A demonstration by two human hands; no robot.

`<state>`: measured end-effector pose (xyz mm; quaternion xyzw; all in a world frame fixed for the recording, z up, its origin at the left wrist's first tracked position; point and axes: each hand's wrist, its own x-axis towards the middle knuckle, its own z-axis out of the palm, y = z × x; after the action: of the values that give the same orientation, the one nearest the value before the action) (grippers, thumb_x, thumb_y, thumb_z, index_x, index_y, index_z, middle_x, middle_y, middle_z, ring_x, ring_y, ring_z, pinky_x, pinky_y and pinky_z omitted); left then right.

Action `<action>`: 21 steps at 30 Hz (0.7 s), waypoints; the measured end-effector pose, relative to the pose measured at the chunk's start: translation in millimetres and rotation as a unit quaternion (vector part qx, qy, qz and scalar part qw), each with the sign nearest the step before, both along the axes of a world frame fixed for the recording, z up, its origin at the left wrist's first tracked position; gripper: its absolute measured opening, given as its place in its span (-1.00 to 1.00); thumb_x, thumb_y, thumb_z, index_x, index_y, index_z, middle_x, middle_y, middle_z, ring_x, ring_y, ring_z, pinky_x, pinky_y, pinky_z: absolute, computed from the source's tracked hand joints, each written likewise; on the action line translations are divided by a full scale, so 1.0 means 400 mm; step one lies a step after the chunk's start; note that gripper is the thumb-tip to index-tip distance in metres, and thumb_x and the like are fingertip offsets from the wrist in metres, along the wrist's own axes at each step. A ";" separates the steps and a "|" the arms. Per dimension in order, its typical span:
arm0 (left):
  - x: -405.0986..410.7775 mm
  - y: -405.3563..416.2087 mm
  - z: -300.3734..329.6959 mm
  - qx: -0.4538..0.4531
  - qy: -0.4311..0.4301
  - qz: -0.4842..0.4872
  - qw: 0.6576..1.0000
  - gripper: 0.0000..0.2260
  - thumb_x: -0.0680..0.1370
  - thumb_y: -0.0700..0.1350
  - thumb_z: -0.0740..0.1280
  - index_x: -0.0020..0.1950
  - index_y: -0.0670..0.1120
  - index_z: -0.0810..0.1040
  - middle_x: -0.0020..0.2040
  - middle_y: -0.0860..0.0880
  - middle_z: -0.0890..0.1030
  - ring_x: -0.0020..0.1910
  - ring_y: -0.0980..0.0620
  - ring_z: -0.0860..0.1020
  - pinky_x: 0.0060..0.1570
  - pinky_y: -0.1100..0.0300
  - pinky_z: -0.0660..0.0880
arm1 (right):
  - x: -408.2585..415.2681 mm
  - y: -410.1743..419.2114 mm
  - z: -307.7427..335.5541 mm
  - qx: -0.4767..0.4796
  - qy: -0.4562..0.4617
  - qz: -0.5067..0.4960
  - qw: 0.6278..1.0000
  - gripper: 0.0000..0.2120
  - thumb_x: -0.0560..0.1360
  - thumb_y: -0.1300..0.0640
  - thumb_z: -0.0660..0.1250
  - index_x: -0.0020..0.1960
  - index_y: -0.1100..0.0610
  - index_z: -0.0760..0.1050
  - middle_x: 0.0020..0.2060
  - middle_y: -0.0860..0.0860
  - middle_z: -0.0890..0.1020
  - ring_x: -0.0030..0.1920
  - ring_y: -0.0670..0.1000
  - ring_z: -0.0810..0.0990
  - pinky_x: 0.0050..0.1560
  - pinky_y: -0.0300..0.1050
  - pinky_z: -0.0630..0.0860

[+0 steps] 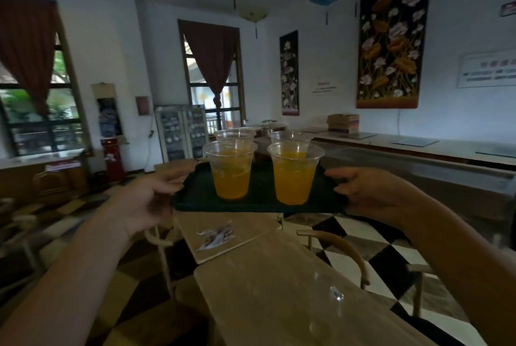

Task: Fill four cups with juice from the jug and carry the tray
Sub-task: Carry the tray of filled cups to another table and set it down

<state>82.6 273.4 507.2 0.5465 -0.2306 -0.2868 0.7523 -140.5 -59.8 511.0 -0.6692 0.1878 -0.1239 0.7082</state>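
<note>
Above the table (279, 276), both hands clamp the level tray's (259, 202) short ends, 4 cups (231, 169) upright.

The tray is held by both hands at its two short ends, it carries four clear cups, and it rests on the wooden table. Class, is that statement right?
One part is wrong. The tray is not resting on the wooden table; the head view shows it lifted clear above it. The left hand and right hand do hold its ends, and it does carry four clear cups.

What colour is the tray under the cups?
Dark green, nearly black in this dim light; the tray shows in the head view.
</note>
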 end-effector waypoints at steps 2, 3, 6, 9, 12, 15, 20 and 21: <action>0.017 0.050 0.001 -0.014 0.000 -0.004 1.000 -0.57 0.44 -0.36 0.26 0.26 -0.16 0.66 0.30 -0.25 0.61 0.27 -0.26 0.59 0.03 -0.08 0.66 | 0.055 0.028 0.000 0.021 -0.008 0.021 1.000 -0.52 0.55 0.44 0.21 0.37 0.08 0.50 0.28 0.18 0.48 0.20 0.22 0.56 -0.26 -0.08 0.67; 0.028 0.078 -0.002 -0.020 0.004 0.000 1.000 -0.59 0.44 -0.36 0.26 0.23 -0.15 0.68 0.29 -0.25 0.62 0.24 -0.25 0.61 -0.03 -0.05 0.68 | 0.084 0.045 -0.001 0.029 -0.010 0.028 0.999 -0.53 0.54 0.44 0.21 0.35 0.08 0.52 0.29 0.17 0.48 0.22 0.22 0.55 -0.22 -0.04 0.68; 0.071 0.165 -0.011 -0.019 0.024 0.037 0.999 -0.57 0.46 -0.38 0.26 0.28 -0.13 0.66 0.33 -0.26 0.59 0.23 -0.29 0.61 -0.08 -0.03 0.68 | 0.166 0.105 -0.001 0.038 -0.017 0.050 0.998 -0.56 0.53 0.45 0.21 0.28 0.07 0.55 0.32 0.15 0.48 0.25 0.22 0.54 0.06 0.08 0.63; 0.111 0.254 -0.018 -0.013 0.025 0.074 0.997 -0.59 0.47 -0.39 0.25 0.21 -0.12 0.70 0.35 -0.26 0.55 0.20 -0.29 0.62 -0.09 -0.03 0.68 | 0.246 0.184 0.000 0.029 -0.016 0.075 0.997 -0.52 0.55 0.46 0.19 0.39 0.11 0.48 0.26 0.14 0.50 0.24 0.22 0.55 0.24 0.14 0.55; 0.150 0.342 -0.019 -0.022 0.032 0.108 0.993 -0.59 0.48 -0.40 0.24 0.23 -0.14 0.68 0.33 -0.25 0.57 0.19 -0.27 0.63 -0.02 -0.07 0.68 | 0.338 0.270 0.001 0.021 -0.017 0.098 0.995 -0.48 0.57 0.48 0.15 0.48 0.16 0.38 0.23 0.12 0.51 0.23 0.20 0.54 0.23 0.11 0.54; 0.188 0.427 -0.009 -0.016 0.023 0.131 0.991 -0.55 0.46 -0.39 0.25 0.33 -0.18 0.57 0.33 -0.25 0.58 0.21 -0.26 0.62 0.13 -0.10 0.60 | 0.438 0.347 0.001 0.037 -0.020 0.123 0.992 -0.48 0.57 0.48 0.14 0.47 0.16 0.40 0.33 0.13 0.47 0.26 0.19 0.51 0.06 0.02 0.57; 0.264 0.541 0.008 0.029 -0.047 0.180 0.982 -0.43 0.47 -0.38 0.20 0.51 -0.27 0.34 0.39 -0.31 0.46 0.45 -0.34 0.37 0.18 -0.08 0.47 | 0.613 0.463 -0.010 0.047 -0.019 0.168 0.984 -0.50 0.59 0.48 0.12 0.47 0.16 0.39 0.33 0.17 0.51 0.25 0.21 0.54 0.21 0.09 0.52; 0.287 0.566 0.010 0.028 -0.051 0.191 0.980 -0.47 0.53 -0.40 0.15 0.52 -0.27 0.32 0.43 -0.33 0.43 0.46 -0.35 0.36 0.22 -0.09 0.45 | 0.648 0.486 -0.012 0.048 -0.018 0.171 0.984 -0.50 0.59 0.48 0.11 0.48 0.18 0.38 0.34 0.19 0.50 0.25 0.21 0.54 0.24 0.09 0.50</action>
<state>197.5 500.0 511.2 0.6155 -0.1524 -0.1161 0.7645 118.6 134.5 506.1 -0.6545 0.0634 -0.0041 0.7534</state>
